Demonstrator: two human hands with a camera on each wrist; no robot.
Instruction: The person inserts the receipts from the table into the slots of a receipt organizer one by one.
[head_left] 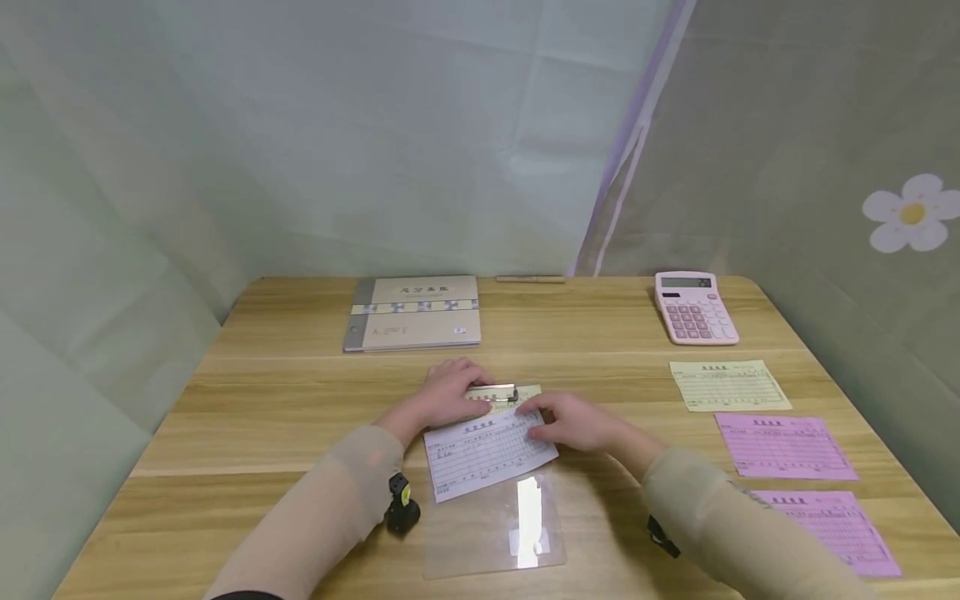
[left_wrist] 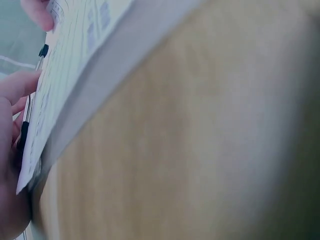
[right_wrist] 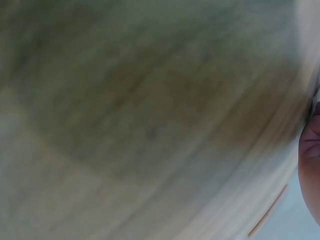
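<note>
A clear clipboard (head_left: 465, 542) lies in the middle of the table, its metal clip (head_left: 495, 392) at the far end. Under that clip shows part of a yellow form (head_left: 531, 391). A white printed form (head_left: 487, 458) lies tilted over the yellow one and the board's upper half. My left hand (head_left: 453, 393) grips the board's clip end, fingers around its far left corner and thumb by the clip. At the white form's upper right edge, my right hand (head_left: 573, 421) pinches the paper between thumb and fingers. The left wrist view shows the white form's underside lifted near the clip.
At the right lie a yellow form (head_left: 729, 386) and two pink forms (head_left: 785, 447), the nearer partly behind my right sleeve. A pink calculator (head_left: 695, 308) stands behind them. An account book (head_left: 414, 312) and a thin brown pen-like stick (head_left: 530, 279) lie at the back.
</note>
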